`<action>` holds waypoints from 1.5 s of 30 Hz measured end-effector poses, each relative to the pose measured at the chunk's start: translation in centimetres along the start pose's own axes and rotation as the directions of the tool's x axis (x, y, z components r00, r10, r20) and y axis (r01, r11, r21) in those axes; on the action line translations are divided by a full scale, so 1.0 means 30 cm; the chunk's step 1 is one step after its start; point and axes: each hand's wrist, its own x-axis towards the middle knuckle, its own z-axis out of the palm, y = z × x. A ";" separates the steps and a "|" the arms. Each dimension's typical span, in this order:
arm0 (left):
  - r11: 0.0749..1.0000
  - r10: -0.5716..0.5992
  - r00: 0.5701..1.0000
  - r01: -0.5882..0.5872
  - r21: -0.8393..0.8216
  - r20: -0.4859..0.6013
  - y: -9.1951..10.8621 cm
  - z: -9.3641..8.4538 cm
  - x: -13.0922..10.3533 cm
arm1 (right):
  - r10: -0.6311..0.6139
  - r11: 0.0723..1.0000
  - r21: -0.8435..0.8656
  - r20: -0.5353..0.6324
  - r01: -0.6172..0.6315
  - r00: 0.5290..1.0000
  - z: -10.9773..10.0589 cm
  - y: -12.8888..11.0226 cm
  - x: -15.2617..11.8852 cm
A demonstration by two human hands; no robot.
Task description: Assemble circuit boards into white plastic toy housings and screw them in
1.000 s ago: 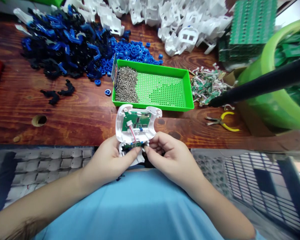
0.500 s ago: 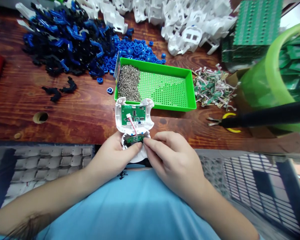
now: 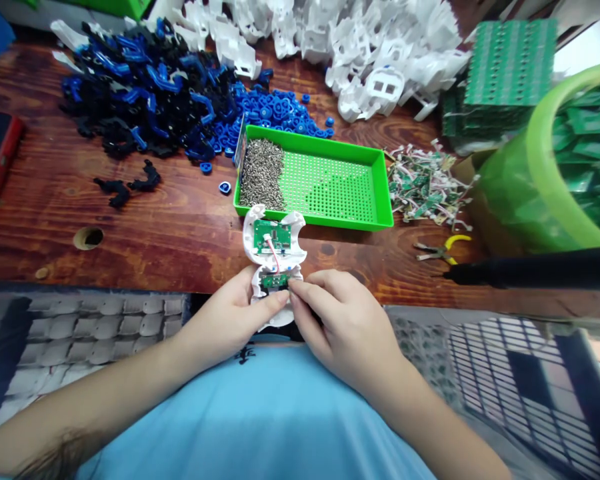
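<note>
White plastic is gripped by the left hand (image 3: 226, 308), its thumb pressed down: an opened casing (image 3: 266, 259), held at the table's (image 3: 200, 247) front edge, far end pointed to twelve o'clock along its long axis. Just beyond, at one o'clock, a green tray (image 3: 337, 190) is placed. The right hand's (image 3: 351, 319) fingertips are nearly together; whether something is pinched cannot be told. At three o'clock, pliers (image 3: 446, 252) are partly covered by a black rod (image 3: 530, 270).

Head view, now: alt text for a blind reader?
Left hand holds an open white casing with green boards inside; right hand is at its near half. Beyond, on the table: a green tray with screws, pliers to its right.
</note>
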 end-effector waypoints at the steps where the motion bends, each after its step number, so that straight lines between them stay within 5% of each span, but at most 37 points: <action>1: 1.000 -0.005 1.000 0.005 -0.015 0.002 -0.002 0.001 -0.001 | 0.001 1.000 -0.004 0.003 -0.001 1.000 0.002 0.003 -0.002; 22: 0.966 0.067 0.991 -0.034 -0.257 0.120 0.012 0.012 -0.055 | -0.094 0.985 0.126 -0.186 0.119 0.978 -0.032 -0.006 -0.031; 32: 0.984 0.009 0.999 -0.001 -0.180 0.046 0.002 -0.010 -0.035 | -0.074 0.987 0.135 -0.127 0.091 0.989 -0.029 -0.017 -0.017; 35: 0.989 -0.041 0.999 0.041 -0.144 -0.001 -0.012 -0.016 -0.016 | -0.079 0.984 0.136 -0.230 0.112 0.970 -0.046 0.011 -0.035; 37: 0.989 -0.065 0.997 0.060 -0.137 -0.032 -0.024 -0.009 0.008 | -0.064 0.993 0.056 -0.505 0.107 0.860 -0.074 0.070 -0.054; 39: 0.988 -0.084 0.994 0.073 -0.136 -0.074 -0.034 0.013 0.037 | -0.036 0.999 -0.032 -0.831 0.016 0.555 -0.118 0.156 -0.069; 40: 0.988 -0.088 0.992 0.075 -0.137 -0.089 -0.038 0.029 0.050 | -0.025 0.998 -0.042 -0.929 -0.037 0.369 -0.144 0.203 -0.072; 41: 0.987 -0.089 0.991 0.075 -0.139 -0.101 -0.042 0.048 0.061 | -0.008 0.997 -0.025 -0.972 -0.069 0.234 -0.172 0.247 -0.072; 42: 0.987 -0.090 0.990 0.074 -0.139 -0.110 -0.046 0.068 0.069 | 0.021 0.997 0.007 -0.986 -0.083 0.167 -0.199 0.285 -0.070; 43: 0.988 -0.095 0.989 0.080 -0.130 -0.115 -0.051 0.086 0.074 | 0.069 0.994 0.054 -0.983 -0.094 0.169 -0.225 0.316 -0.065; 45: 0.992 -0.105 0.985 0.093 -0.090 -0.138 -0.062 0.118 0.078 | 0.215 0.974 0.184 -0.937 -0.135 0.275 -0.267 0.351 -0.053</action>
